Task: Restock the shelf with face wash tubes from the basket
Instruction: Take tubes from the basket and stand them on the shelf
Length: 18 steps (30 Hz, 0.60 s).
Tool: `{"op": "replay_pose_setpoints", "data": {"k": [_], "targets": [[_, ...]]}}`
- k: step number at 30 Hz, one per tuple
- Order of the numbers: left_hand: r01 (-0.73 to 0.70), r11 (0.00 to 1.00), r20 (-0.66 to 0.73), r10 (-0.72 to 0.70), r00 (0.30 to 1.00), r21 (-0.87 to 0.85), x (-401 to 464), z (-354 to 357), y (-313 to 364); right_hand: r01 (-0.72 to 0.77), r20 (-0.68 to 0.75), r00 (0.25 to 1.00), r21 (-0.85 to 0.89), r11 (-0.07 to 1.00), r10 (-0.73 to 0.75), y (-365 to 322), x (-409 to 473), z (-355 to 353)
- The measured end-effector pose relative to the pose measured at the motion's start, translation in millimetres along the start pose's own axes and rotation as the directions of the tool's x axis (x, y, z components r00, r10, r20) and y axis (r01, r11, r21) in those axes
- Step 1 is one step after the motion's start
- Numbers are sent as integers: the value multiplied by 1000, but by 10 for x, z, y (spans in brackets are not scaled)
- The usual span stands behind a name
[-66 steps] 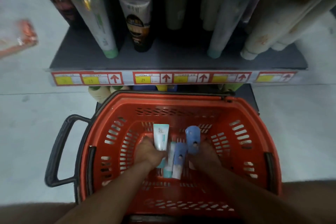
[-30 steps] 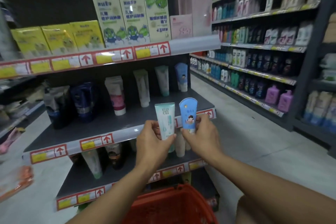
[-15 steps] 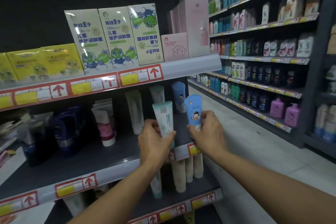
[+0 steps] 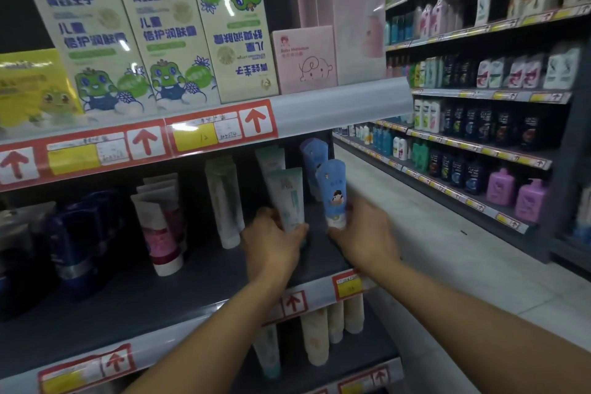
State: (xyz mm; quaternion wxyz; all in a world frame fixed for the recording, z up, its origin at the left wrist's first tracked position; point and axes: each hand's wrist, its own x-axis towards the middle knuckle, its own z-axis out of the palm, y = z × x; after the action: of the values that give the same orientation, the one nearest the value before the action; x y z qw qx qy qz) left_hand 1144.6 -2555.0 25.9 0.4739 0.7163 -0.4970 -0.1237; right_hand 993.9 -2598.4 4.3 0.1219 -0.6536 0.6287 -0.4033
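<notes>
left hand (image 4: pixel 271 245) grips the green tube (image 4: pixel 287 198), right hand (image 4: pixel 363 233) the blue tube (image 4: pixel 332 195), fingers curled round each base. set both cap-down on the shelf (image 4: pixel 192 278), before the matching tubes (image 4: pixel 315 153) behind.

The tube (image 4: pixel 288 198) in the left hand (image 4: pixel 271 246) is pale mint green with teal print. The tube (image 4: pixel 333 193) in the right hand (image 4: pixel 363 238) is light blue with a small cartoon face and a white base. The shelf (image 4: pixel 128 294) is dark grey, its edge strip (image 4: pixel 140 145) red and white with yellow tags and red arrows. Above stand cream boxes (image 4: pixel 92 35) with green frog cartoons and blue lettering, a yellow box (image 4: pixel 28 86) at far left, and pink boxes (image 4: pixel 305 57) at right. White tubes with pink bands (image 4: pixel 160 227) stand left of the hands; purple bottles (image 4: pixel 515 195) sit far right.
</notes>
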Motion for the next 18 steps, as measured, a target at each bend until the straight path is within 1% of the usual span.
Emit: {"op": "replay_pose_setpoints", "data": {"k": [2,5,11,14,18], "targets": [[-2,1000,-8,3,1000,29,104,65,-21,-15,9,1000,-43,999,16,-30,122,47],[7,997,-37,-5,999,79,278,154,-50,-32,26,999,-54,998,33,-46,326,135],[24,996,-73,-17,997,91,543,299,-116,-60,52,997,-6,998,60,-46,605,335],[43,992,-87,-33,996,120,636,342,-116,-76,62,995,-7,997,76,-31,718,387],[53,992,-102,-42,994,113,709,412,-151,-99,70,993,-1,995,99,-32,814,434]]}}
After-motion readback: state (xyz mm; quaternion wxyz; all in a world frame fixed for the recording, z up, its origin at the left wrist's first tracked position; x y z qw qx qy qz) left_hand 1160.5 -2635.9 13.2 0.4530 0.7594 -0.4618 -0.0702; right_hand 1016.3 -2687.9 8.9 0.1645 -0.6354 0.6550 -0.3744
